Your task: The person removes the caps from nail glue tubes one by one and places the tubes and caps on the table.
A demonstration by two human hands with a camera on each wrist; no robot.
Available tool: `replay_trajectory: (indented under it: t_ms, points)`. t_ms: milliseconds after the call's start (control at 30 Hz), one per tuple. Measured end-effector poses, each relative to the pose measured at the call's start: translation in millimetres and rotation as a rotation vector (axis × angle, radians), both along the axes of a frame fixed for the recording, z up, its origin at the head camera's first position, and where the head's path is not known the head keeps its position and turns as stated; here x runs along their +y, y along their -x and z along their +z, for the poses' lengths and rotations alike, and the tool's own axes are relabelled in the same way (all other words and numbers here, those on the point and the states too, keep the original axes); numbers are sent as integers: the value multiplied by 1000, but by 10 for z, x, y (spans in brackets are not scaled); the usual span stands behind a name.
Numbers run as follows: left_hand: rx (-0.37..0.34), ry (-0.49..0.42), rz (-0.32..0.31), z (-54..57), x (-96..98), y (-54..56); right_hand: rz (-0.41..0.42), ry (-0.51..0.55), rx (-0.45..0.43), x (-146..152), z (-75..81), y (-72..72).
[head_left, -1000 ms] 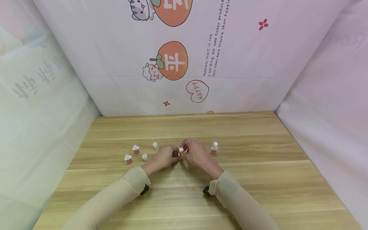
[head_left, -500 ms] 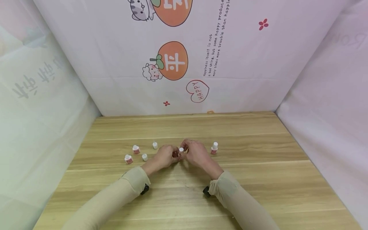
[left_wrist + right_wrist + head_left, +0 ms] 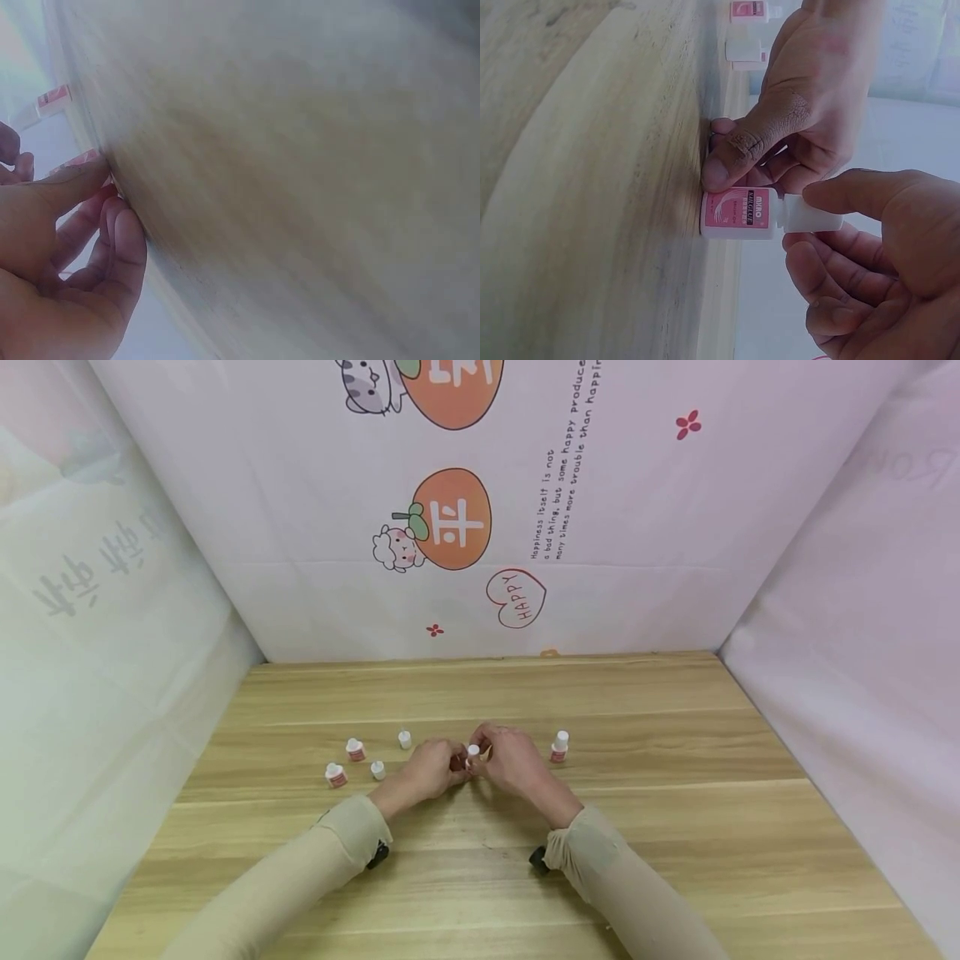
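Both my hands meet over one small nail glue bottle (image 3: 739,214) with a pink label, standing on the wooden table. My left hand (image 3: 431,766) grips its body low down, thumb on one side, close to the tabletop. On top, the thumb and fingers of my right hand (image 3: 513,760) pinch the white cap (image 3: 810,215). A short stretch of neck shows between cap and body in the right wrist view. In the left wrist view the left fingers (image 3: 124,255) hide most of the bottle.
Left of my hands stand two uncapped glue bottles (image 3: 355,750) (image 3: 336,775). Beside them sit two white caps (image 3: 405,740) (image 3: 378,770), thin tips pointing up. A capped bottle (image 3: 559,747) stands to the right. A printed white cloth (image 3: 615,593) hangs behind the table (image 3: 480,877).
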State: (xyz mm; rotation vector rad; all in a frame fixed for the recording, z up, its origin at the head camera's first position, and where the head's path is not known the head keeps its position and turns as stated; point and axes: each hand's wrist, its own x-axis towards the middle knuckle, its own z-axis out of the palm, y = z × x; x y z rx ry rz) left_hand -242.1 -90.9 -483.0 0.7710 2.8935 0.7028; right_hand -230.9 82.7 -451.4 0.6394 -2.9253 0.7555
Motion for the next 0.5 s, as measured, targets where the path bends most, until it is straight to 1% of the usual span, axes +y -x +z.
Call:
replay_trajectory:
  t_ms: [300,500]
  points:
    - [-30,7,16,-1,2,-1,-13,24,-30,0,-4,4]
    - [-8,16,9,-8,5,-6,-18,21,-34,3,-16,6]
